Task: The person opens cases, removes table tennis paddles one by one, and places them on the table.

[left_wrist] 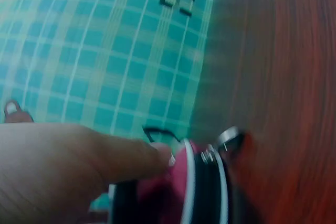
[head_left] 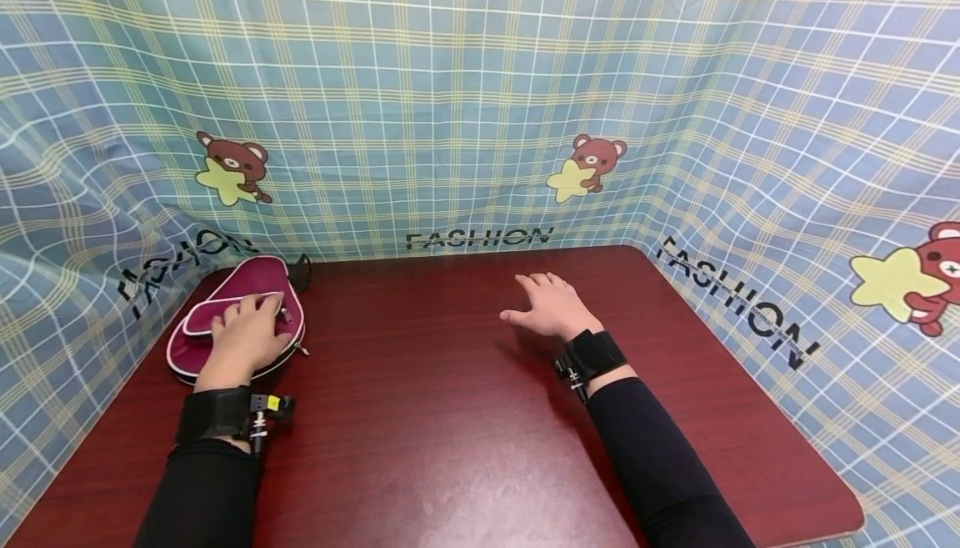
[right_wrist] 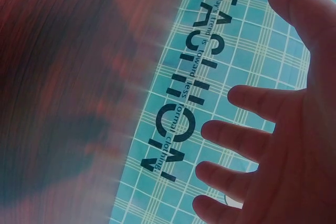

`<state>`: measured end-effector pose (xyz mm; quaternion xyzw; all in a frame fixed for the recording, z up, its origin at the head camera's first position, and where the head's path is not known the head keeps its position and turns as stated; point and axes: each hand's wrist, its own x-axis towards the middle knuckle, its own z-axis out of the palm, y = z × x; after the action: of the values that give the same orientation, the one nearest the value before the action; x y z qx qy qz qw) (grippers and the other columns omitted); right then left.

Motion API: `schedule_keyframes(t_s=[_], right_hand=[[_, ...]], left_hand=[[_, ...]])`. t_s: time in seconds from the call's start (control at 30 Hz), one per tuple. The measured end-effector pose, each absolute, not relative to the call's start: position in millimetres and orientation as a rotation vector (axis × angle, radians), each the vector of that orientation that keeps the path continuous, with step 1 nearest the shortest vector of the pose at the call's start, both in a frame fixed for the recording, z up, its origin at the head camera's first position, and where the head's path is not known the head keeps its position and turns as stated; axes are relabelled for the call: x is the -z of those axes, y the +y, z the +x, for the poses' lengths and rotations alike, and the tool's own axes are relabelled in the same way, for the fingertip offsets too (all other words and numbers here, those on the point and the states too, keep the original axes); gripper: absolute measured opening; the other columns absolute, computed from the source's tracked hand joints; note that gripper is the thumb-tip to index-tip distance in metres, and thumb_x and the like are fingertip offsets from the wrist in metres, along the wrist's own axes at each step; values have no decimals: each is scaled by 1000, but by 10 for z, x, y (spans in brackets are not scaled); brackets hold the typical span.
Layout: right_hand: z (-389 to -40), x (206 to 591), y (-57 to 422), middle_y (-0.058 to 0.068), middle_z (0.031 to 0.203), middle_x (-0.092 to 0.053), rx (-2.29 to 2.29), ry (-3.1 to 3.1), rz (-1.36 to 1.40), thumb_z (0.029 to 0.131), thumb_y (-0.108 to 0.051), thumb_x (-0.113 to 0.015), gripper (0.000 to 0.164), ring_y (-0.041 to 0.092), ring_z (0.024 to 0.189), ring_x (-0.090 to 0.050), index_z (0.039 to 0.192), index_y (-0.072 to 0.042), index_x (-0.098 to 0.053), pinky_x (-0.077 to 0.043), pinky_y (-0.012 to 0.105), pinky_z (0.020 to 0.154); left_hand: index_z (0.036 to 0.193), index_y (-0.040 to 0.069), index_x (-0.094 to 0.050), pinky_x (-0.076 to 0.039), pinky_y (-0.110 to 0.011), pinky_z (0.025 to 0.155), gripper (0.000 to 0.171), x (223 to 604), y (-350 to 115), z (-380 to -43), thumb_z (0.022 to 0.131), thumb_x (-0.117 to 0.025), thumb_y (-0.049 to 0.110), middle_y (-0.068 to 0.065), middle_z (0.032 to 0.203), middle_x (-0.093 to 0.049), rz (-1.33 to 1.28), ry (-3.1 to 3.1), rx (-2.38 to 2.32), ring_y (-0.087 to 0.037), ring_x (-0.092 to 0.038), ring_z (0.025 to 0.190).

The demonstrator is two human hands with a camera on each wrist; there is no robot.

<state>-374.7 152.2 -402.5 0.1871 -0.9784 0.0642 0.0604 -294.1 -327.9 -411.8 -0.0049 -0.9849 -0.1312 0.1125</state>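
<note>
A maroon table tennis paddle case (head_left: 255,273) with white piping and a smaller zipped front pocket (head_left: 202,317) lies at the far left of the table. My left hand (head_left: 247,333) rests over its front pocket, fingers spread and slightly bent. In the left wrist view, the thumb of that left hand (left_wrist: 94,163) reaches toward the case (left_wrist: 181,179), whose black zipped side shows. My right hand (head_left: 553,308) hovers over the right half of the table, holding nothing. Its fingers are spread and relaxed, as the right hand (right_wrist: 294,135) in the right wrist view also shows.
The dark red wooden table (head_left: 420,381) has rounded corners. Blue checked cloth (head_left: 442,114) with printed bears and lettering hangs behind it and along both sides. A black strap or loop (head_left: 302,271) lies at the case's far end.
</note>
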Motion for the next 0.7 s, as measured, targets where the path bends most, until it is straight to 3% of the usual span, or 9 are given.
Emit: schedule_keyframes(t_s=[0.2, 0.33, 0.7], right_hand=[[-3732, 4004, 1535, 9, 134, -36, -200, -2956, 587, 69, -75, -43, 89, 35, 125, -25, 138, -20, -32, -21, 52, 96], [-3719, 3985, 1523, 10, 134, -37, -203, -2960, 587, 70, -74, -44, 87, 34, 125, -25, 138, -20, -33, -21, 51, 97], [-3726, 4042, 1518, 8, 135, -36, -246, -2991, 626, 72, -70, -46, 84, 30, 125, -26, 138, -20, -31, -23, 49, 97]], left_hand=[[136, 8, -27, 5, -72, 82, 77, 4220, -3522, -2943, 76, -65, 37, -31, 136, -11, 32, -2898, 412, -57, 2, 119], [137, 11, -27, 3, -72, 81, 78, 4218, -3560, -2941, 76, -63, 42, -27, 136, -15, 19, -2901, 434, -58, -4, 117], [134, 9, -33, -10, -73, 74, 69, 4173, -3407, -2909, 77, -65, 33, -24, 132, -24, 23, -2879, 372, -58, -18, 108]])
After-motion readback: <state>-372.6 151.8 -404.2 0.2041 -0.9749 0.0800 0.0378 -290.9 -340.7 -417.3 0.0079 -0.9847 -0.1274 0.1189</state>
